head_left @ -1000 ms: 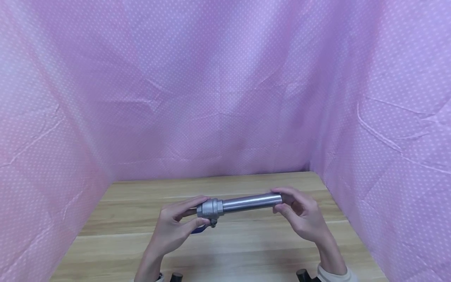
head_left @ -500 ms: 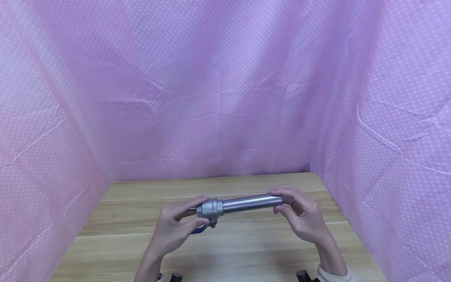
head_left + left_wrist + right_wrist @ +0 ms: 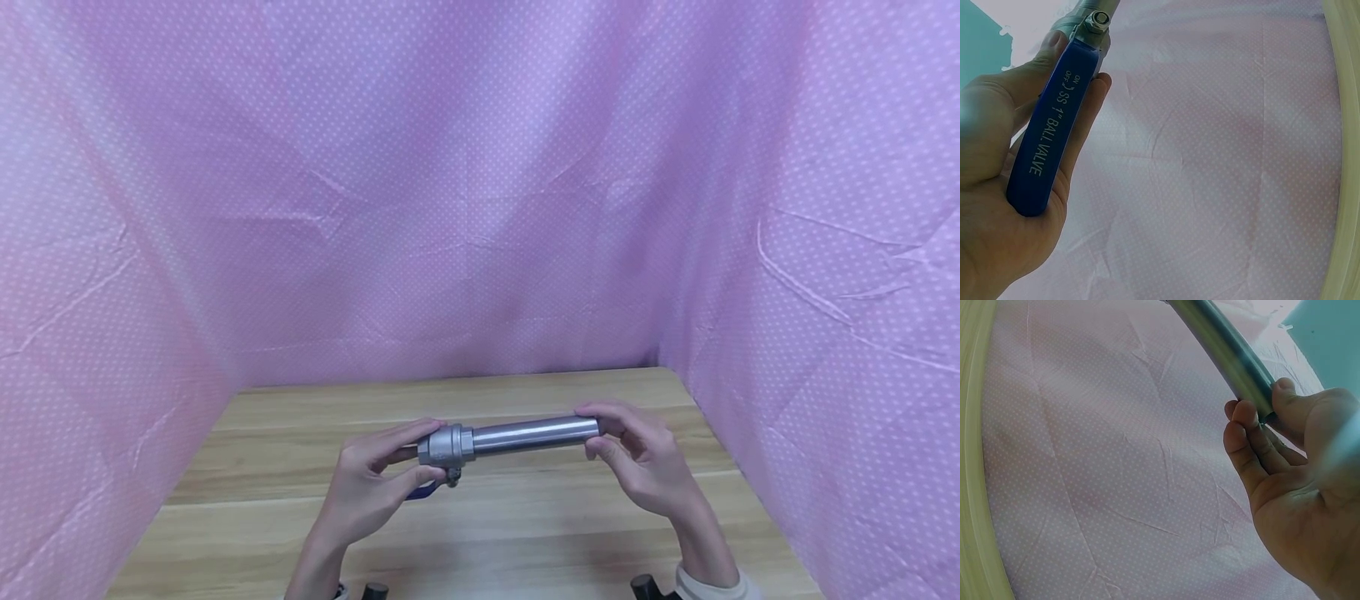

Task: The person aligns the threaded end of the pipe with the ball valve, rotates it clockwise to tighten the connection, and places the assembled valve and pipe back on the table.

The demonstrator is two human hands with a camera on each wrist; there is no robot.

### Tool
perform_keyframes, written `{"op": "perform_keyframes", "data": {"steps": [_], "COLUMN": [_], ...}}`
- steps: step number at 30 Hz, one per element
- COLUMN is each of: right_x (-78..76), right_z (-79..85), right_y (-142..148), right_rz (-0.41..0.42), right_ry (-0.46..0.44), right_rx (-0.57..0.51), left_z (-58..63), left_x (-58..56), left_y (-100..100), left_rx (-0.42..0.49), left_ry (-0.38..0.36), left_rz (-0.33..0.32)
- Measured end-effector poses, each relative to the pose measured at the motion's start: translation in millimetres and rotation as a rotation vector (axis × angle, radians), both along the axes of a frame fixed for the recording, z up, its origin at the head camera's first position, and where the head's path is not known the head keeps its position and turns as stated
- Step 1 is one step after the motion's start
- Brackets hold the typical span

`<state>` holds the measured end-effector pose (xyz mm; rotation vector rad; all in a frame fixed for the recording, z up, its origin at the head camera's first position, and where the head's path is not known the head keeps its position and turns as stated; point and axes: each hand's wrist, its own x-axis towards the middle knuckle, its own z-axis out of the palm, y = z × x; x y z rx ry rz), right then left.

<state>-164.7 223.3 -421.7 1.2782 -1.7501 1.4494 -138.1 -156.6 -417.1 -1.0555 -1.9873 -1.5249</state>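
A steel ball valve (image 3: 446,447) is joined to a smooth steel pipe (image 3: 536,434), and the two are held nearly level above the table. My left hand (image 3: 369,482) grips the valve body between thumb and fingers. In the left wrist view the valve's blue lever (image 3: 1054,128) lies along the palm, lettered "SS 1" BALL VALVE" with ON and OFF marks; a nut (image 3: 1097,22) fixes it to the stem. My right hand (image 3: 651,457) pinches the pipe's free end with thumb and fingertips, as the right wrist view also shows on the pipe (image 3: 1229,356).
A wood-grain table (image 3: 525,533) lies below the hands. Pink dotted cloth (image 3: 465,208) hangs at the back and along both sides. Two dark round-ended pieces (image 3: 375,591) show at the bottom edge near the wrists.
Both hands keep their holds on the valve and pipe. The right fingers have shifted slightly about the pipe's end; otherwise little differs.
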Motion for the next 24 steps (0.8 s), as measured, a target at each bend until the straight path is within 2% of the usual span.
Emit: {"op": "perform_keyframes", "data": {"steps": [10, 16, 24], "right_x": [-1.9, -0.9, 2.2], "right_z": [-1.2, 1.0, 2.2], "right_y": [0.2, -0.4, -1.1], "right_rz": [0.018, -0.005, 0.016], "right_ry": [0.012, -0.013, -0.027], "right_rx": [0.008, 0.013, 0.013], "left_z": [-0.6, 2.0, 0.0], "left_x": [-0.8, -0.2, 2.3], "left_y": [-0.4, 0.4, 1.4], "left_rx": [0.003, 0.011, 0.024], "left_ry": [-0.002, 0.002, -0.013], "left_rz": [-0.007, -0.003, 0.011]}}
